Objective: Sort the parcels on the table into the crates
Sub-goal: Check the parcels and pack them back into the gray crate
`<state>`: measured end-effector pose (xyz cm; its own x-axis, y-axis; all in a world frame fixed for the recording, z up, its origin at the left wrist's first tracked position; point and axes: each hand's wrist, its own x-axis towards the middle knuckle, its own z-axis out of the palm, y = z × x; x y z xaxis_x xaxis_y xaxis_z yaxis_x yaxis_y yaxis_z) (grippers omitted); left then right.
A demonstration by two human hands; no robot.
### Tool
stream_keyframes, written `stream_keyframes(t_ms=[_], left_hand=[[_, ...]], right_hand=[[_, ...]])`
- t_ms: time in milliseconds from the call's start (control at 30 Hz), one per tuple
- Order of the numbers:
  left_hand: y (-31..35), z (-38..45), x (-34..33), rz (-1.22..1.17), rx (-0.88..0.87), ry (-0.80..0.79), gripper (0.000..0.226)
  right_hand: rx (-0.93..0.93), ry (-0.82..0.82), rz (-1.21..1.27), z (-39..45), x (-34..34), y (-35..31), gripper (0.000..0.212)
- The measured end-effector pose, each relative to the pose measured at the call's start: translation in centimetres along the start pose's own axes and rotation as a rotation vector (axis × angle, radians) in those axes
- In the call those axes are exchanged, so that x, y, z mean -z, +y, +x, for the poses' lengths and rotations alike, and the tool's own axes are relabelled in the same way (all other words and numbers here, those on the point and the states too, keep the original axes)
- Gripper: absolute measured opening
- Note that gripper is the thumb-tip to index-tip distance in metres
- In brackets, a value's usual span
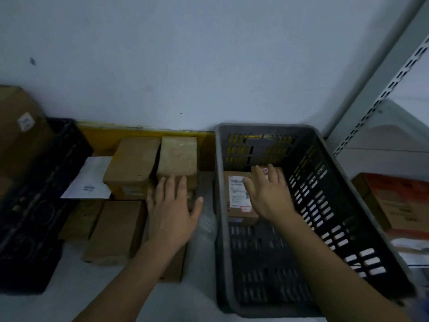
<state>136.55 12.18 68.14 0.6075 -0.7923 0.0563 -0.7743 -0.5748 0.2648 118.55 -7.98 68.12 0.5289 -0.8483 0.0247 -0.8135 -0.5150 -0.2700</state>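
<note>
White table, parcels, grey crate, open hands

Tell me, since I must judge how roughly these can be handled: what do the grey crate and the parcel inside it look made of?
Grey crate: seemingly moulded plastic, matte, with slotted walls and floor. Parcel: apparently brown cardboard, dull, carrying a white printed label.

Grey slotted crate right, black crate left, brown parcels between, white envelope, yellow board far
</note>
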Motion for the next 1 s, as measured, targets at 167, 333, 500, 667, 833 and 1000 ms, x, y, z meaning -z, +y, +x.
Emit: stream_keyframes(t_ms=[167,333,500,667,833,1000], left_hand=[[-7.6,-2.9,-0.8,0.044,0.026,-0.058,0.077],[-14.1,-5.2,-2.0,0.073,0.046,-0.152,0.08],[-17.5,-6.5,-3.8,0.077,0.071,-0.288,0.083],[-19.4,-7.3,-5.7,0.061,0.064,-0.412,0.081],[-20.6,-7.8,-6.6,0.141,0.025,-0.477,0.076],[-20.6,-7.8,-6.6,0.176,0.009,-0.506,0.079]], right_hand=[[0.056,0.053,0.043,-4.7,0.4,-9.3,0.077],[0.102,0.177,0.116,-9.1,-3.1,-16.8,0.074],[0.077,0.003,0.02,-11.6,-10.6,-18.7,0.077],[-0.003,-0.277,-0.113,-13.1,-17.5,-15.4,0.082],[-0.062,-0.503,-0.182,-13.0,-21.8,-14.9,0.089],[-0.063,-0.615,-0.088,-13.3,-23.5,-15.6,0.093]])
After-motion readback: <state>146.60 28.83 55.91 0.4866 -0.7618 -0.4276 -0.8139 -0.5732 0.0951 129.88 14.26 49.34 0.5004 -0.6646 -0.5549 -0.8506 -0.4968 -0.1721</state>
